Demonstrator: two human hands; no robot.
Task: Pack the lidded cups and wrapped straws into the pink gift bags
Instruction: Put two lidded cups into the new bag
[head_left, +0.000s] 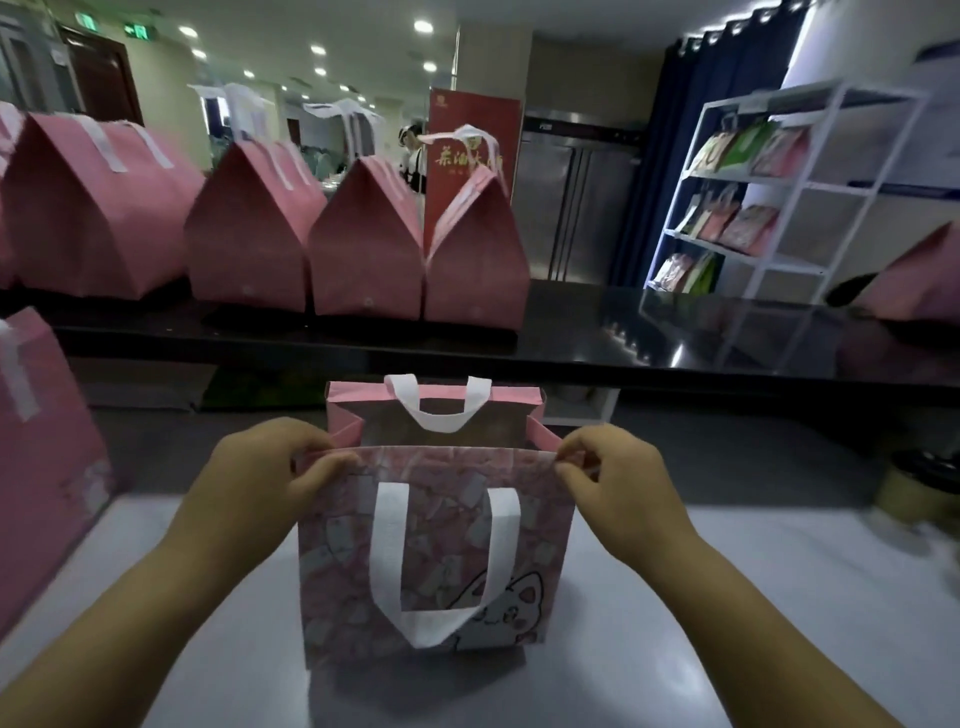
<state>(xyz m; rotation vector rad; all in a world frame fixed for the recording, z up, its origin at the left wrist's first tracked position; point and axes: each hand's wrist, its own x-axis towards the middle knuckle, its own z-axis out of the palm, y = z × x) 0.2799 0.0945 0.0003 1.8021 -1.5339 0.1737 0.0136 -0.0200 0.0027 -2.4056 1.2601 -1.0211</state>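
Observation:
A pink gift bag (332, 571) with a cartoon cat print and white handles stands upright on the white table (753, 623), straight in front of me. Its mouth is spread open and its near handle hangs down the front. My left hand (260, 473) pinches the top left corner of the near panel. My right hand (618, 478) pinches the top right corner. A lidded paper cup (919, 488) with a dark lid stands at the right edge of the table, blurred. No straw shows, and the inside of the bag is hidden.
Several closed pink bags (363, 249) stand in a row on the black counter (623, 332) behind the table. Another pink bag (41, 467) stands at my left. A white shelf rack (753, 187) with packages is at the back right.

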